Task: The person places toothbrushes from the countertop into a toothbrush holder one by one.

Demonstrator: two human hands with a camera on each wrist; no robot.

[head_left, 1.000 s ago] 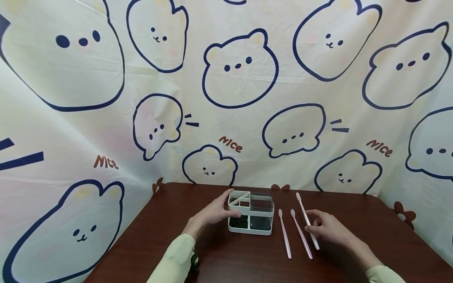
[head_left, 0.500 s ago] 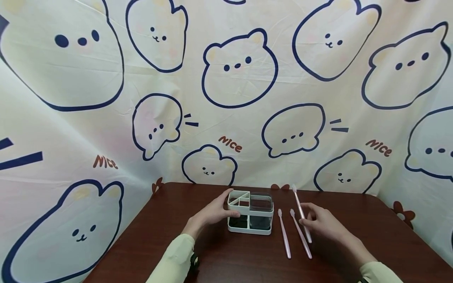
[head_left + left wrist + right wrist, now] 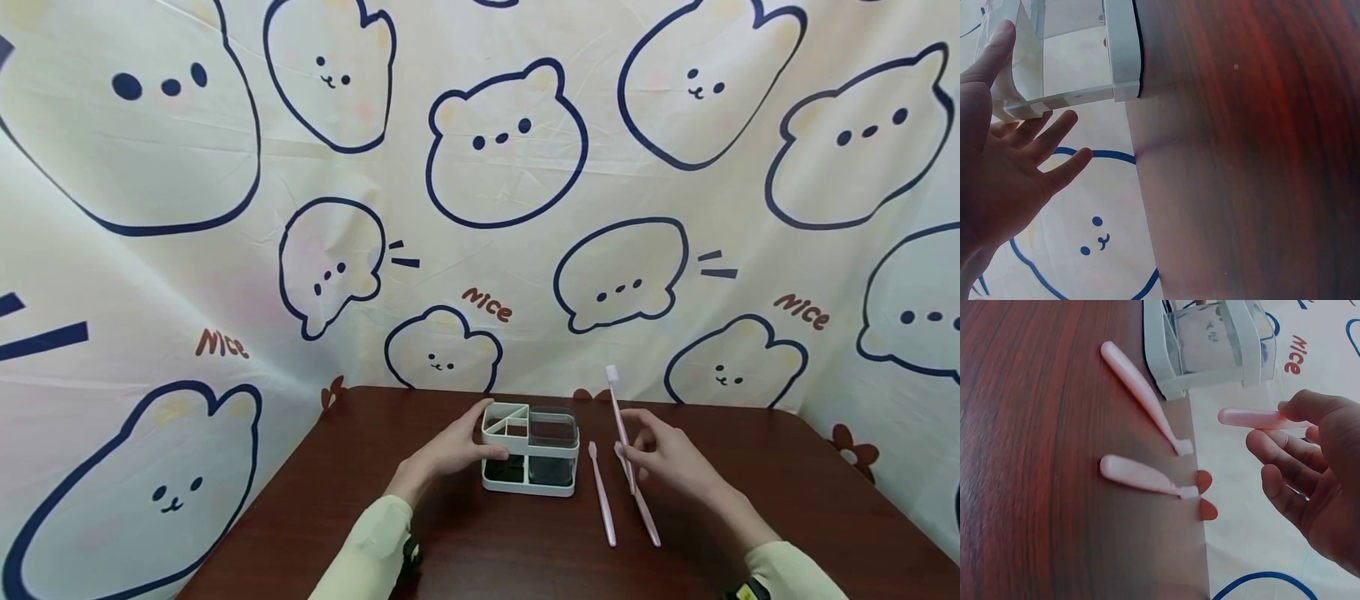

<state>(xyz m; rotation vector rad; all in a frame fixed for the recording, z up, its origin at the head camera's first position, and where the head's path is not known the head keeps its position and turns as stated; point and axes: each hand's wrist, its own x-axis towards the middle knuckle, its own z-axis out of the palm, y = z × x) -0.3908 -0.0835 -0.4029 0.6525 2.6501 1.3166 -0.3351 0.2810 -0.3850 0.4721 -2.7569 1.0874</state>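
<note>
I am seeing the right hand [image 3: 678, 458] pinching a brush [image 3: 616, 407] narrowly between thumb and fingers, just right of the holder [image 3: 553, 451] and above the table [image 3: 517, 550]. The brush's long axis is running steeply: its bristle end is pointing up and slightly left, its handle end down. The left hand [image 3: 450, 447] is holding the left side of the holder, thumb in front. A second brush [image 3: 602, 500] and a third brush [image 3: 648, 522] are lying on the table, bristles pointing away towards the cloth [image 3: 510, 267], handles towards the person

In the head view the held handle is crossing over the third brush; the right wrist view is showing a gap between them, and also the blunt handle end sticking out beyond the fingertips, while its bristles are staying out of sight there. From the left wrist I am seeing fingers on the holder's far side, which the head view is mostly hiding
</note>
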